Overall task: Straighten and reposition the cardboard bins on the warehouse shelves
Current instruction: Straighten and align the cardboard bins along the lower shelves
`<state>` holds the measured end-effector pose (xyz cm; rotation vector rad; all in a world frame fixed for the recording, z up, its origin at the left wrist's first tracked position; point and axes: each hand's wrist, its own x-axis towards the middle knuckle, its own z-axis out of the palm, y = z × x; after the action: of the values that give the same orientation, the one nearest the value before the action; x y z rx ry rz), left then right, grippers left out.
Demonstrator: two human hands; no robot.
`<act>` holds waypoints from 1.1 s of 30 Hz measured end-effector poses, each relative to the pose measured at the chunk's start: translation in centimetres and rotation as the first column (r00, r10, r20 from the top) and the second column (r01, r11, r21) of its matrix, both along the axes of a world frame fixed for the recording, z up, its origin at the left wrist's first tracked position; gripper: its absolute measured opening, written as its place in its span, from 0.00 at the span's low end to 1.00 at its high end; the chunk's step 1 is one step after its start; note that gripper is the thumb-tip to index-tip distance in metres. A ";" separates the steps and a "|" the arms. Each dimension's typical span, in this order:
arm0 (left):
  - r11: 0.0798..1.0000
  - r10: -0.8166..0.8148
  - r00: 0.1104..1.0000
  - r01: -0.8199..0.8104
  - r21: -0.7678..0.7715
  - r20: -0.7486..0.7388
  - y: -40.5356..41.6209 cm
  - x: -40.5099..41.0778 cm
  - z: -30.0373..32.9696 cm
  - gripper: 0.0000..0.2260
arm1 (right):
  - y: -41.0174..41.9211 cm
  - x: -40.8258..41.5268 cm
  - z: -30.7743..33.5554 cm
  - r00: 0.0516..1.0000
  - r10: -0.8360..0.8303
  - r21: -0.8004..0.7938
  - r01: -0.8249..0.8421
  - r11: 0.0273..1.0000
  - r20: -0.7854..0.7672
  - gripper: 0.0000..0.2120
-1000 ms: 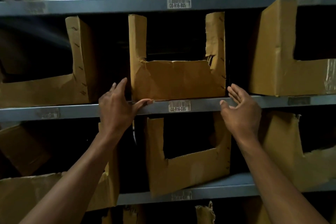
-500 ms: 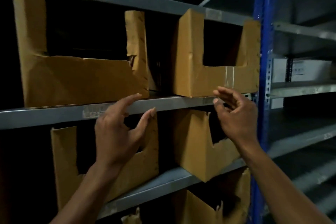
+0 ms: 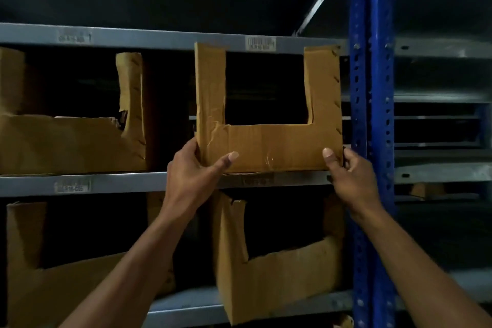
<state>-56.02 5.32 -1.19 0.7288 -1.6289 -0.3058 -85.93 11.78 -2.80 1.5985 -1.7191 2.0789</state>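
A U-cut cardboard bin [image 3: 269,146] stands upright on the middle grey shelf [image 3: 111,182], its front face square to me, just left of the blue upright. My left hand [image 3: 191,170] grips its lower left corner, thumb on the front face, fingers round the side. My right hand [image 3: 351,176] grips the lower right corner, thumb on the front, fingers curled behind the edge. Another torn bin [image 3: 72,138] sits to the left on the same shelf.
A blue perforated rack post [image 3: 371,114] rises right beside the held bin. Below, a tilted bin [image 3: 277,277] leans out over the lower shelf edge and another bin [image 3: 53,293] stands at lower left. Grey shelves [image 3: 439,170] continue to the right.
The view has shifted right along the rack. Both hands moved from the shelf edge up onto the right-hand bin and took hold of its lower corners; its face now looks square.
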 end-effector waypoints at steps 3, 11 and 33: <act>0.998 0.060 0.998 -0.060 -0.030 -0.012 1.2 0.3 0.1 0.32 | -0.6 0.2 -1.3 0.999 -0.004 -0.113 0.000 0.994 -0.041 0.26; 0.992 0.079 0.997 -0.081 -0.100 -0.029 1.2 2.5 -0.7 0.34 | -2.1 1.1 -1.4 0.986 -0.044 -0.075 0.033 0.997 -0.162 0.39; 0.923 0.374 0.914 -0.352 -0.154 0.156 -6.1 1.8 -1.1 0.29 | -4.4 1.1 -1.0 0.961 -0.226 -0.067 0.217 0.974 -0.161 0.28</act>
<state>-54.25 -0.82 -2.26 0.9690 -1.6271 0.1340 -84.83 7.36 -3.82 1.4451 -1.6892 1.8139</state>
